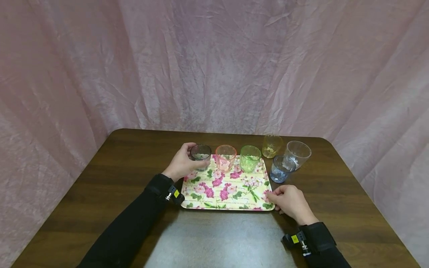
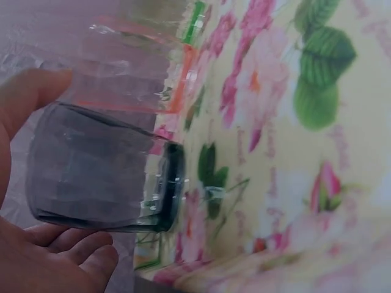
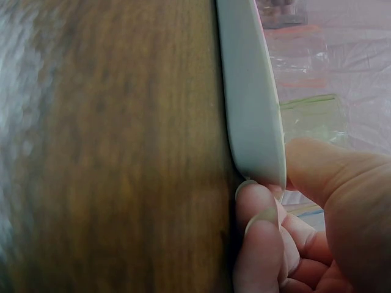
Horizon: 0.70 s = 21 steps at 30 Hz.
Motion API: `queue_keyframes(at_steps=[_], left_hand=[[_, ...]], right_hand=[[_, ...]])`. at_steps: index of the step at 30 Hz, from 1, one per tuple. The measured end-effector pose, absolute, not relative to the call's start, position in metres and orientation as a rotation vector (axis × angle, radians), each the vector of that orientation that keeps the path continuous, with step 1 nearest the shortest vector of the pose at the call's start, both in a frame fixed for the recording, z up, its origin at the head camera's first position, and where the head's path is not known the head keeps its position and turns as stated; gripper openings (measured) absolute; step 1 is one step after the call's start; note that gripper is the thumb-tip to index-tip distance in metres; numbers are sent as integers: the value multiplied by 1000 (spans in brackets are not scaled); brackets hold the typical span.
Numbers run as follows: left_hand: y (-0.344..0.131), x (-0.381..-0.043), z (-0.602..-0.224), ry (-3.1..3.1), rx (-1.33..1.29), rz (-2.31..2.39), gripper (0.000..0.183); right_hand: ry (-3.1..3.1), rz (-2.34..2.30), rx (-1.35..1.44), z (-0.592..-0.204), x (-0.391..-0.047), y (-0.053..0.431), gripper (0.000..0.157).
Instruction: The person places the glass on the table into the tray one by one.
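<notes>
1. Two hands are at work. The left hand (image 1: 181,163) bends around a dark glass (image 1: 201,152), with its thumb on one side and its fingers on the other, about as wide open as the glass is wide.
2. The right hand (image 1: 291,201) pinches the near right corner of a tray (image 1: 241,197). Its thumb is on the rim, and its fingers are bent in close below.
3. Both arms have black sleeves (image 1: 130,219), with a small black gadget (image 1: 173,193) strapped at each wrist.
4. The dark glass stands upright at the far left part of the tray. It is smoky and see-through, and round.
5. The tray is flat and shiny, with rounded corners and a low rim. Pink flowers and green leaves cover its creamy top, and its side is pale and smooth.
6. Beside the dark glass, in a row along the far edge, stand a pinkish-orange glass (image 1: 226,158) and a green glass (image 1: 250,159), both see-through.
7. Off the tray, to the right, are a blue glass (image 1: 282,170), a clear glass (image 1: 299,152) and a yellow glass (image 1: 272,146). The blue one is just beside the tray.
8. Under everything is a brown table (image 1: 134,178) with wood lines and a shiny patch near the front.
9. Behind it hangs a soft, crinkly pink curtain (image 1: 214,67).
</notes>
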State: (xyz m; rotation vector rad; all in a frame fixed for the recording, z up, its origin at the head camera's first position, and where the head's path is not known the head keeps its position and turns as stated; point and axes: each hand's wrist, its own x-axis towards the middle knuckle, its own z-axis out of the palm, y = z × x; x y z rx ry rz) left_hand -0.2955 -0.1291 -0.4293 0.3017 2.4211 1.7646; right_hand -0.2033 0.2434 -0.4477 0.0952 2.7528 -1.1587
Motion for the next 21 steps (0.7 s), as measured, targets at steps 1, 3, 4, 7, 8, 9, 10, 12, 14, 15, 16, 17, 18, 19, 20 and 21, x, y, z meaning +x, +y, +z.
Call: queue_keyframes(at_steps=[1, 3, 4, 7, 8, 9, 10, 12, 14, 15, 16, 17, 18, 19, 20, 21], left_hand=[[-130, -294, -427, 2423, 306, 1763, 96], [-133, -293, -423, 2442, 302, 1752, 98], [-134, -292, -421, 2452, 303, 1749, 99], [-139, -291, -415, 2476, 302, 1742, 102], [-141, -291, -414, 2484, 296, 1737, 103], [-143, -291, -412, 2483, 296, 1739, 104], [-145, -290, -411, 2482, 296, 1739, 105], [-149, -288, -408, 2492, 283, 1726, 104], [-154, -284, -405, 2491, 263, 1733, 101], [-156, -282, -403, 2487, 250, 1744, 99], [-158, -279, -401, 2479, 237, 1756, 96], [-160, -276, -400, 2470, 225, 1771, 93], [-162, -274, -399, 2457, 226, 1794, 91], [-164, -272, -398, 2438, 231, 1822, 89], [-166, -270, -398, 2424, 235, 1846, 87], [-168, -269, -398, 2413, 235, 1863, 86]], right_hand=[[2751, -1160, 96, -448, -203, 243, 28], [2748, -1162, 94, -447, -203, 243, 29], [2746, -1163, 92, -447, -203, 243, 29], [2739, -1173, 91, -446, -204, 243, 29], [2740, -1173, 87, -446, -204, 244, 29], [2741, -1172, 84, -446, -204, 244, 29], [2739, -1173, 83, -446, -204, 244, 29], [2741, -1170, 79, -445, -204, 244, 30], [2746, -1165, 73, -446, -204, 244, 30], [2747, -1164, 73, -446, -204, 244, 30], [2749, -1163, 70, -446, -204, 244, 30], [2750, -1163, 66, -446, -204, 244, 30], [2751, -1162, 66, -447, -203, 244, 30], [2751, -1162, 66, -447, -203, 244, 30], [2751, -1160, 68, -447, -203, 244, 30], [2750, -1156, 70, -448, -203, 244, 30]])
